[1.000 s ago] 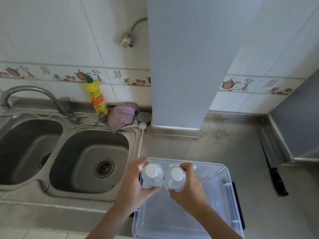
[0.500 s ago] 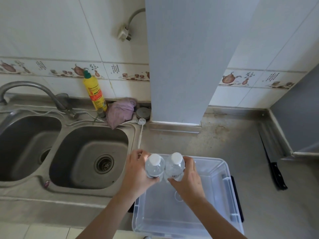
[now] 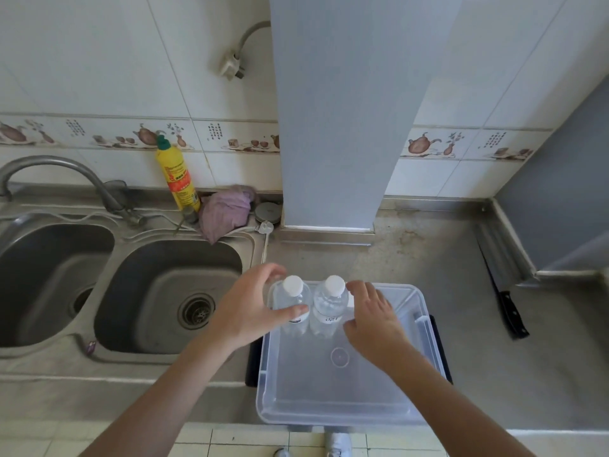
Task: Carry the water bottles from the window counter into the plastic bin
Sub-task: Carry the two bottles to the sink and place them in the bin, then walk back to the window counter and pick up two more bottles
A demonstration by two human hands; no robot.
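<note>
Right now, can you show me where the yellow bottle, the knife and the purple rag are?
yellow bottle [image 3: 178, 179], head view, on its label.
knife [image 3: 512, 316], head view, on its black handle.
purple rag [image 3: 224, 211], head view, on its bunched middle.

Soft, even daylight fills the scene, bright on the white wall tiles [image 3: 99, 61]. Shadows stay faint, deepest inside the sink basins [image 3: 158, 291]. Focus is sharp throughout; wide-angle distortion bends straight lines near the picture's edges.
</note>
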